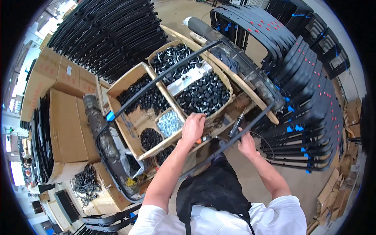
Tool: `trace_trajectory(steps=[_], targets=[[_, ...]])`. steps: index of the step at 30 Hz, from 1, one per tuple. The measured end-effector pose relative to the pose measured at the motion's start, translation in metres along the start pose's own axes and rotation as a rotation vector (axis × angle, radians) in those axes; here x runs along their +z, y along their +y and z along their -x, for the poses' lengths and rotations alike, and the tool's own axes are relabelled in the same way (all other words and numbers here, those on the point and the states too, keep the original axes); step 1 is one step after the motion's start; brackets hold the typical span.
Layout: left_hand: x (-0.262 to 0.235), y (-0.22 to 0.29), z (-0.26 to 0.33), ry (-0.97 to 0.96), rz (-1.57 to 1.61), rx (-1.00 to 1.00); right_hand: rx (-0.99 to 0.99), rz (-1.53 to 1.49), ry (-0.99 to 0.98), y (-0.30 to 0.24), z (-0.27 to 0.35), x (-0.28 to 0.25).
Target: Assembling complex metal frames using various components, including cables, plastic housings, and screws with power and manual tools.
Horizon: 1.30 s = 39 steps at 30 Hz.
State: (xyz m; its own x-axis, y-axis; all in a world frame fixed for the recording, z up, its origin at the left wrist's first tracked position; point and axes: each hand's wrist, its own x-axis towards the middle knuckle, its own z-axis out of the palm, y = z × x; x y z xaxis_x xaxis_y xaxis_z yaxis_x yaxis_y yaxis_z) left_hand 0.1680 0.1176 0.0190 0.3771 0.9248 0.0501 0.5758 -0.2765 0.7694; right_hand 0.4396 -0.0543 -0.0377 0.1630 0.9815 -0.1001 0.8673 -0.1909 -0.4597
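Observation:
My right hand (247, 144) is wrapped round a dark electric screwdriver (235, 124), its thin bit pointing up and away from me and a cable hanging at its side. My left hand (193, 127) is at the near edge of a compartment of black round-headed screw feet (203, 94). Its fingers are curled together, and whatever they hold is hidden. A black tubular frame (172, 69) lies across the wooden bin and the padded rolls, with its near bar (231, 141) running in front of me, close by the screwdriver.
The wooden bin (169, 102) also holds silver screws (169, 123) and small black parts (150, 139). Stacked black frames stand at the back left (105, 35) and right (313, 102). Left are cardboard boxes (70, 129). An orange-tipped tool (203, 139) sits below my left hand.

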Motion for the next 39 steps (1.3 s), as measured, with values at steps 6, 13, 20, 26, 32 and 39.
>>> trace_trajectory(steps=[6,13,20,26,32,39], targets=[[0.065,-0.037,-0.126,-0.088,-0.312,-0.218,0.152,0.057,-0.116,0.051,-0.123,0.023],[0.074,-0.051,-0.165,-0.268,-0.627,0.077,-0.036,0.07,-0.168,0.061,-0.122,0.002],[0.035,0.009,-0.223,-0.002,0.171,-0.254,-0.268,-0.182,-0.894,-0.021,-0.126,-0.177],[0.024,0.018,-0.335,0.022,0.576,-0.131,-0.432,0.18,-0.116,-0.057,-0.29,-0.038],[0.041,0.042,-0.415,0.069,0.199,-0.039,-0.359,0.229,-0.128,-0.055,-0.318,0.024],[0.057,0.025,-0.459,0.041,0.139,0.047,-0.189,-0.459,-0.258,-0.053,-0.3,-0.061]])
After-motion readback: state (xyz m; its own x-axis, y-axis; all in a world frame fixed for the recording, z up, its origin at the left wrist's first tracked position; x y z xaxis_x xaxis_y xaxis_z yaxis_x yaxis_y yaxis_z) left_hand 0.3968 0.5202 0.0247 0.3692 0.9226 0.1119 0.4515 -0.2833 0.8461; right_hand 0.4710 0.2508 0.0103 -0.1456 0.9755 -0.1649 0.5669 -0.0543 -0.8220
